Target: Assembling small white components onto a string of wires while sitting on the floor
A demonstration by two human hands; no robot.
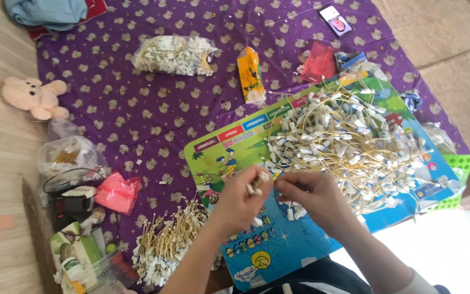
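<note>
My left hand and right hand pinch one small tag together over the board, close to the loose pile for easy reach.

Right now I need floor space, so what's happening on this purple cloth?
A person sits over a colourful board on the purple cloth, holding a small white tag between both hands: left hand, right hand. A loose heap of stringed tags covers the board beyond the hands. A bundled bunch of tags lies beside the left arm, and a clear bag of tags lies farther off.
</note>
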